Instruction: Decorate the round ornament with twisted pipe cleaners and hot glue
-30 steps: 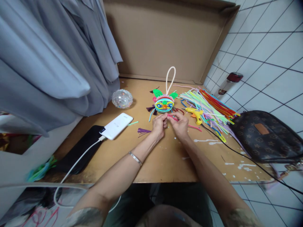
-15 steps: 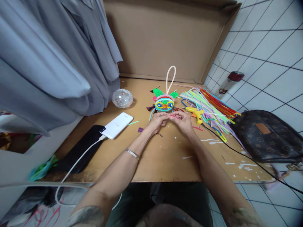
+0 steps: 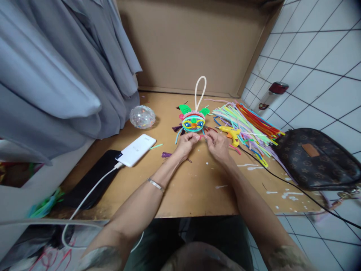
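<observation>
A colourful lion-head craft with green ears and a white loop on top stands on the wooden table. Just in front of it, my left hand is closed in a pinch on a small pink-red strip. Close beside, on the right, my right hand has its fingers pressed together near the strip's other end; what lies between its fingertips is too small to make out. A yellow glue gun lies right of my right hand, its black cable running to the right edge.
Coloured pipe cleaners are heaped at the back right, by a red-capped bottle and a brown bag. On the left are a clear ball, a white power bank with a cable, a black pouch and a grey curtain.
My fingertips have moved slightly apart, and my right hand's fingers have shifted their hold. The whole view has shifted a little, so things appear slightly further left.
</observation>
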The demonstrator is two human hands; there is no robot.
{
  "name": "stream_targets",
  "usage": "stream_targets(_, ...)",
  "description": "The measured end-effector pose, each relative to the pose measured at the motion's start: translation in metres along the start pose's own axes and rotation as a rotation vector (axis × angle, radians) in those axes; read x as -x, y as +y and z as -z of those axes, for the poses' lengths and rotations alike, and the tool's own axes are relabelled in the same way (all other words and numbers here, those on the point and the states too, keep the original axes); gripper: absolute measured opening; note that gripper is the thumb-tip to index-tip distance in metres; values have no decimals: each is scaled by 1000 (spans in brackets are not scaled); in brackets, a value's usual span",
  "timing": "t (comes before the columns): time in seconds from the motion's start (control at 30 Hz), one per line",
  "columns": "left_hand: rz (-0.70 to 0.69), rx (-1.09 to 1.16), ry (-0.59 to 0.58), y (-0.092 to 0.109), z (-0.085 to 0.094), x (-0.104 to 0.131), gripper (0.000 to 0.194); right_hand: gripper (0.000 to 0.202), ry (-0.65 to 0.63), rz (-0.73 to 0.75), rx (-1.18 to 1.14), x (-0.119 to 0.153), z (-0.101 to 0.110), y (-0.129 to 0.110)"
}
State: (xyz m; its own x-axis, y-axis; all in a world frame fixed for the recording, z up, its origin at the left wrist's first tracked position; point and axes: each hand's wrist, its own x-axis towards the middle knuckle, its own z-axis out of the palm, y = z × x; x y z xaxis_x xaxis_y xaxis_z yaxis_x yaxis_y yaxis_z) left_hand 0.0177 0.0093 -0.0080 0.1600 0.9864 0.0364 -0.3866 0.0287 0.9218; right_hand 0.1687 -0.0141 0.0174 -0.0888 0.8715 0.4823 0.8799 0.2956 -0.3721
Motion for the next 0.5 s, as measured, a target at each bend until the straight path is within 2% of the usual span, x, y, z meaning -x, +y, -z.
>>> stream_targets(0.3, 74, 146, 225, 1, -12, 4, 26, 35, -6, 28, 162, 10, -13, -19)
stream_targets(0.5, 109, 253, 338, 2, -20, 8, 15, 39, -43, -76, 191, 13, -17, -33)
